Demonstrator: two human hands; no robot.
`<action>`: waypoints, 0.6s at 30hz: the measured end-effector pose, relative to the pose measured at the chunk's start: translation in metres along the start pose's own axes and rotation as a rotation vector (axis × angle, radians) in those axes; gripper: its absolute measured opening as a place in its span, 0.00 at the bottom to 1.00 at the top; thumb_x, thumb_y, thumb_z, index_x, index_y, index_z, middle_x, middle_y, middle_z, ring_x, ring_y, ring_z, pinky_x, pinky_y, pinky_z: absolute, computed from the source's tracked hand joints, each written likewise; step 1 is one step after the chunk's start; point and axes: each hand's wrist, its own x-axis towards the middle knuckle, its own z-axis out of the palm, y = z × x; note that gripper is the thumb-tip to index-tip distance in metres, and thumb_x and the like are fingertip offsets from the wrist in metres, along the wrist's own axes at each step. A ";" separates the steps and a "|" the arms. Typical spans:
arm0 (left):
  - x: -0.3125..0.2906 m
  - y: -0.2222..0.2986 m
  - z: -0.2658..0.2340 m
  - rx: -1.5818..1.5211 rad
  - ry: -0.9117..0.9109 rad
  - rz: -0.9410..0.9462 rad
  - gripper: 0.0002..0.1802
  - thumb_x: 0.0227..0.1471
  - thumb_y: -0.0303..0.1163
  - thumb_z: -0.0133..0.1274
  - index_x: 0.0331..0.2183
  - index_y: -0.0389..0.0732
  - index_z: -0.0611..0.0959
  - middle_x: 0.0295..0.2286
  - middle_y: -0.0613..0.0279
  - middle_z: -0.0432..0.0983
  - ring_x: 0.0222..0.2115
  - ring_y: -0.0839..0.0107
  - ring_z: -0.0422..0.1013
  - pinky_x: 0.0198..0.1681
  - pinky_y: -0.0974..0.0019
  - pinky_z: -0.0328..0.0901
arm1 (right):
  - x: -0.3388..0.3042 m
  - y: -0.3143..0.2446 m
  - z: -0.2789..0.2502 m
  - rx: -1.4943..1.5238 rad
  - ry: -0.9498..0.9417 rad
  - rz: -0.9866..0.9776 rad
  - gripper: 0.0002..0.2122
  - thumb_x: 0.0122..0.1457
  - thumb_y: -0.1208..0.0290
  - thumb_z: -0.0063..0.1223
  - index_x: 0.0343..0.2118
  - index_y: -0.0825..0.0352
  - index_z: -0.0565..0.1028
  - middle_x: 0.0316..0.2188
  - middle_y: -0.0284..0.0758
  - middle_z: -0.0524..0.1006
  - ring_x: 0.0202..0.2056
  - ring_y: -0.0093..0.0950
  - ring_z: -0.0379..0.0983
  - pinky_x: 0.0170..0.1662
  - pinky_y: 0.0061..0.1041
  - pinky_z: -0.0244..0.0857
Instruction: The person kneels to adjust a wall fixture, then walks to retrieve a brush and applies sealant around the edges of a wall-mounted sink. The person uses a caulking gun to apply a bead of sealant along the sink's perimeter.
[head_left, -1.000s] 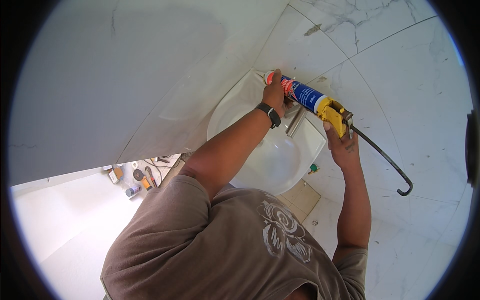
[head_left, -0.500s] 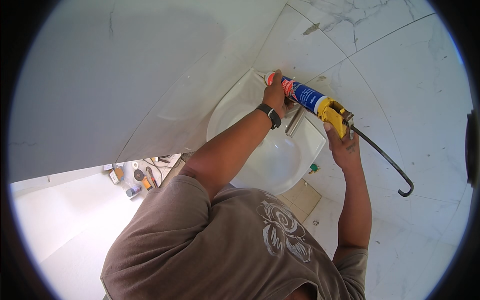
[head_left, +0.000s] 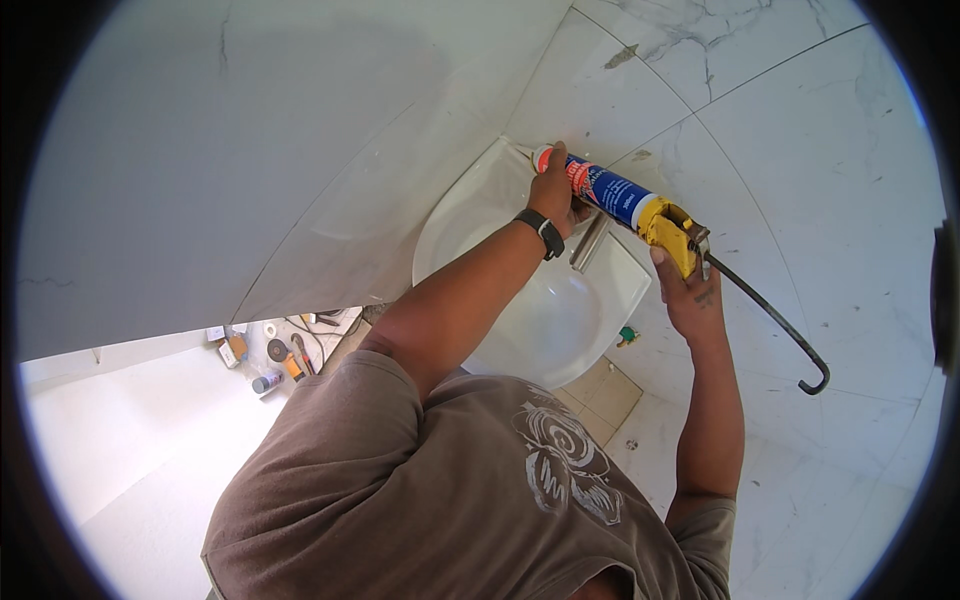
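A yellow caulking gun (head_left: 668,232) with a bent black rod is loaded with a blue, red and white sealant cartridge (head_left: 612,193). My left hand (head_left: 553,192) wraps around the front of the cartridge, a black watch on its wrist. Around the yellow handle, my right hand (head_left: 690,290) is closed, partly hidden by it. The cartridge's front end points to the upper left, toward the corner where a white corner washbasin (head_left: 470,215) meets the walls. A chrome tap (head_left: 592,243) on the basin shows just beneath the cartridge; the nozzle tip is too small to make out.
Marbled white tile wall (head_left: 800,200) runs along the right, and a grey-white wall (head_left: 250,150) along the left. Below the basin's right edge is a green fitting (head_left: 628,336). Several tools, among them orange-handled pliers (head_left: 293,366) and a can (head_left: 267,382), lie at the lower left.
The caulking gun has shifted very slightly to the right, its rod end with it. Both hands keep the same hold.
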 end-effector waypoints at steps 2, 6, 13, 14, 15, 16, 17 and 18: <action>-0.001 0.000 0.001 -0.003 0.003 -0.004 0.25 0.64 0.62 0.40 0.35 0.50 0.76 0.24 0.70 0.75 0.23 0.73 0.72 0.22 0.67 0.61 | -0.001 0.000 -0.001 0.011 0.000 -0.033 0.29 0.62 0.53 0.63 0.55 0.74 0.73 0.48 0.42 0.79 0.48 0.30 0.77 0.52 0.30 0.69; -0.005 -0.001 0.000 -0.001 -0.001 -0.010 0.25 0.64 0.62 0.40 0.36 0.51 0.76 0.24 0.70 0.75 0.24 0.73 0.72 0.23 0.66 0.61 | -0.004 0.000 -0.001 0.015 0.000 0.001 0.29 0.62 0.52 0.63 0.55 0.73 0.73 0.47 0.41 0.80 0.47 0.29 0.77 0.52 0.30 0.69; -0.010 -0.004 -0.001 0.016 0.013 0.002 0.24 0.64 0.62 0.40 0.36 0.52 0.75 0.25 0.70 0.75 0.24 0.73 0.72 0.26 0.65 0.61 | -0.007 0.007 0.004 -0.058 0.099 -0.204 0.20 0.62 0.51 0.60 0.41 0.68 0.76 0.20 0.25 0.69 0.20 0.16 0.62 0.24 0.21 0.59; -0.011 -0.005 0.000 0.019 0.017 0.010 0.24 0.64 0.62 0.40 0.36 0.52 0.75 0.25 0.70 0.75 0.24 0.73 0.72 0.26 0.65 0.62 | -0.006 0.008 0.003 -0.054 0.094 -0.210 0.20 0.62 0.51 0.60 0.41 0.68 0.76 0.20 0.25 0.69 0.20 0.16 0.62 0.25 0.21 0.59; -0.010 -0.006 0.001 0.012 0.016 0.002 0.24 0.64 0.62 0.40 0.37 0.51 0.75 0.24 0.69 0.75 0.24 0.73 0.71 0.26 0.64 0.62 | -0.006 0.009 0.003 -0.052 0.093 -0.209 0.21 0.62 0.51 0.60 0.41 0.68 0.76 0.20 0.25 0.69 0.20 0.17 0.62 0.25 0.22 0.59; -0.009 -0.007 0.002 0.009 0.013 0.001 0.25 0.64 0.63 0.40 0.37 0.51 0.75 0.24 0.69 0.75 0.24 0.73 0.71 0.26 0.64 0.62 | -0.004 0.010 0.002 -0.050 0.092 -0.208 0.21 0.62 0.51 0.60 0.41 0.68 0.76 0.20 0.25 0.69 0.20 0.17 0.62 0.25 0.22 0.59; -0.007 -0.008 0.003 0.008 0.031 -0.006 0.25 0.64 0.63 0.40 0.37 0.51 0.75 0.24 0.69 0.74 0.24 0.73 0.71 0.26 0.64 0.62 | -0.003 0.011 0.000 -0.056 0.096 -0.199 0.21 0.62 0.51 0.60 0.41 0.68 0.76 0.20 0.26 0.69 0.20 0.17 0.62 0.25 0.22 0.59; -0.004 -0.009 0.004 0.005 0.009 0.001 0.26 0.64 0.63 0.40 0.38 0.51 0.75 0.25 0.68 0.74 0.24 0.72 0.71 0.26 0.64 0.62 | -0.001 0.012 -0.002 -0.070 0.095 -0.189 0.21 0.62 0.51 0.60 0.41 0.68 0.76 0.20 0.26 0.69 0.20 0.17 0.62 0.25 0.22 0.59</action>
